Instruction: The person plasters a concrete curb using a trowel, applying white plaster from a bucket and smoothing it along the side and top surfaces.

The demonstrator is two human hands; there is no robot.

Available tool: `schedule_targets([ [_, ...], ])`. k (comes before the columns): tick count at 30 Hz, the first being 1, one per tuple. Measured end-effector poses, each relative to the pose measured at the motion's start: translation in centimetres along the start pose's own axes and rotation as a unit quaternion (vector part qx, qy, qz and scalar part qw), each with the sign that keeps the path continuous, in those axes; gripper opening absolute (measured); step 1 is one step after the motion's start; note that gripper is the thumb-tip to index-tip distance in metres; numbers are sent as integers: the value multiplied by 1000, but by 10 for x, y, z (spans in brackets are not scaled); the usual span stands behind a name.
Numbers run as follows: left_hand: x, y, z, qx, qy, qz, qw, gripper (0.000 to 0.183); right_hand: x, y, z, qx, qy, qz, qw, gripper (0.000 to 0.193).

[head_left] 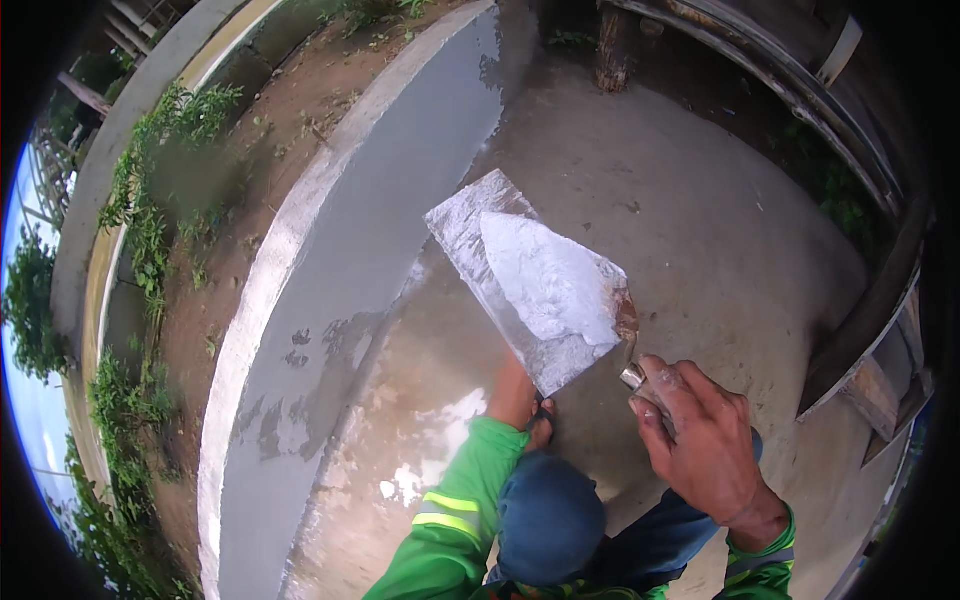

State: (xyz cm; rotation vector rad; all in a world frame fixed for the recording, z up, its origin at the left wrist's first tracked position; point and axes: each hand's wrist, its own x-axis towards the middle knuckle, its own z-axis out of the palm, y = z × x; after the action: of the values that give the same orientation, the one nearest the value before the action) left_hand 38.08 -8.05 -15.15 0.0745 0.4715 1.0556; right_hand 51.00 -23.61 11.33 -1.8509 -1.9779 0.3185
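- While the right hand (697, 432) curls round a tool handle (633, 377), the paste-laden plate (468, 222) lies ahead-left, long axis slanting up-left.
- Left hand, nearer, is hidden beneath; I can't tell its grip.

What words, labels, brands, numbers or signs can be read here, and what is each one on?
None can be read.
The board, the mortar, the trowel in the right hand and the wall show no lettering on their visible sides.
The green sleeves show bands, no legible text.
Anything among the trees at far left is too small to make out.
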Motion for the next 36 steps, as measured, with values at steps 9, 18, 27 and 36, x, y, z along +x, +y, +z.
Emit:
schedule_targets([
  [9, 4, 4, 4, 7, -15, -20, 1000, 45, 6, -17, 6, -20, 46, -35, 998, 36],
  [18, 5, -9, 8, -1, -22, -38, 999, 43, 16, -22, 19, -24, 57, -16, 998, 35],
  [27, 5, 11, 10, 12, -24, -36, 999, 42, 22, -4, 11, 170, 111, 83, 976, 26],
  [36, -6, 28, 16, 60, -22, -27, 998, 40, 4, 49, -41, 350, 29, 212, 912, 24],
])
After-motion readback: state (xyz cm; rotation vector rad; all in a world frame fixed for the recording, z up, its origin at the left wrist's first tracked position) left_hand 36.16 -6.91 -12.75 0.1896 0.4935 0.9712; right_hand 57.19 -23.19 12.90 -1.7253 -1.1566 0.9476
